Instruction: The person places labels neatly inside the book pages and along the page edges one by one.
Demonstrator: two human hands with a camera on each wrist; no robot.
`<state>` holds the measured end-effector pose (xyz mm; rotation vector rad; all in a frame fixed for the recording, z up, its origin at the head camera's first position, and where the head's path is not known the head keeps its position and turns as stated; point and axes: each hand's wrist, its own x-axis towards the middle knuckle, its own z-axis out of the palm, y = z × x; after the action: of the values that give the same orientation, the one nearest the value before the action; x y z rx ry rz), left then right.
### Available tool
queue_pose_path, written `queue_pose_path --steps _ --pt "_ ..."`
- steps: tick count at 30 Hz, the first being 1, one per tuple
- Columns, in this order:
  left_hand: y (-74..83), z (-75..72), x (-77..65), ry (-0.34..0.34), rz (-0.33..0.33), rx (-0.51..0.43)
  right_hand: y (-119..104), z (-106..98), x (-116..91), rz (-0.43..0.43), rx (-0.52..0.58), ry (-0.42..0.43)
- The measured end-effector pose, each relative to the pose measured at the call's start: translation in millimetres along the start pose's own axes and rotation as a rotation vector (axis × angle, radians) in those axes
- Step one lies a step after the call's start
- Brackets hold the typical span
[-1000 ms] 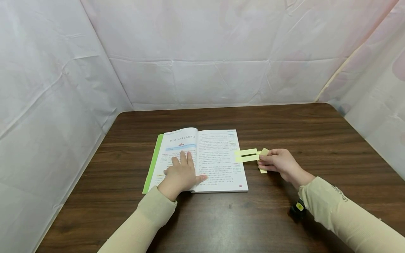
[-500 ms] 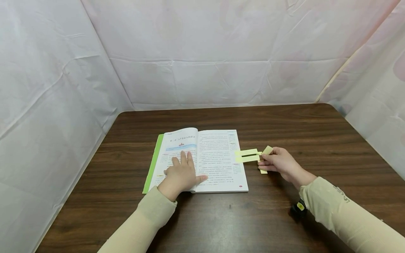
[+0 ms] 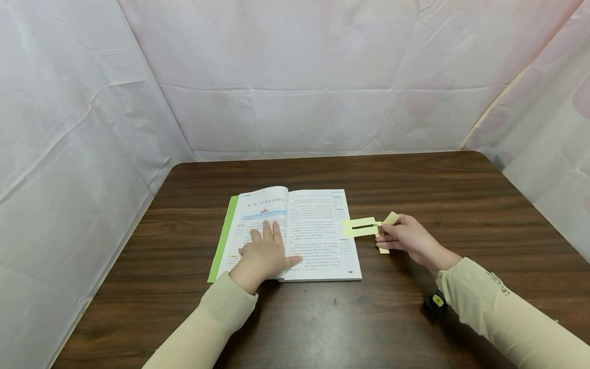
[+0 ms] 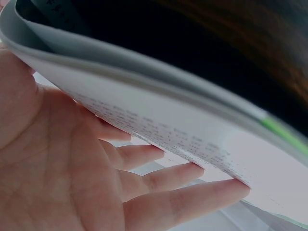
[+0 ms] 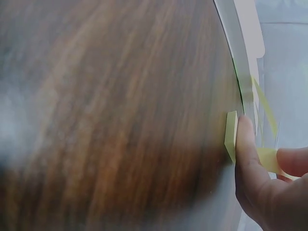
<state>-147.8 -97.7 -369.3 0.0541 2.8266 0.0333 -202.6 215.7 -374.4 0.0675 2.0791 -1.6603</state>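
An open book (image 3: 318, 205) with printed pages and a green cover edge lies on the table. My left hand (image 3: 265, 253) rests on it with fingers spread, across the left page and the centre fold. In the left wrist view, the fingertips (image 4: 240, 188) touch the printed page. Just off the book's right edge, my right hand (image 3: 410, 238) pinches a yellow sticky note strip (image 3: 391, 219) between thumb and fingers. Beneath those fingers sits a small yellow sticky note pad (image 3: 384, 251), partly covered; in the right wrist view, the pad (image 5: 231, 134) is against a finger.
Two pale yellow sticky strips (image 3: 365, 231) stick out from the right page's edge towards my right hand. A dark wood-grain table (image 3: 295, 318) carries everything. White sheeting (image 3: 295, 120) hangs behind and at both sides. A black device (image 3: 435, 305) is worn at my right wrist.
The pinched strip has lifted and shifted slightly up and right, with the right fingertips following it. The left hand and the book have stayed put.
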Motion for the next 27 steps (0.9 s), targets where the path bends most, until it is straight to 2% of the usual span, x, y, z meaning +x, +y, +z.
queue_pose_path --steps 8,27 --pt "-0.1 -0.8 -0.8 0.001 -0.001 -0.01 0.3 -0.8 1.1 0.013 0.041 0.015" --pt "-0.1 -0.7 -0.1 -0.012 -0.005 0.005 -0.6 2.6 -2.5 0.005 0.058 0.03"
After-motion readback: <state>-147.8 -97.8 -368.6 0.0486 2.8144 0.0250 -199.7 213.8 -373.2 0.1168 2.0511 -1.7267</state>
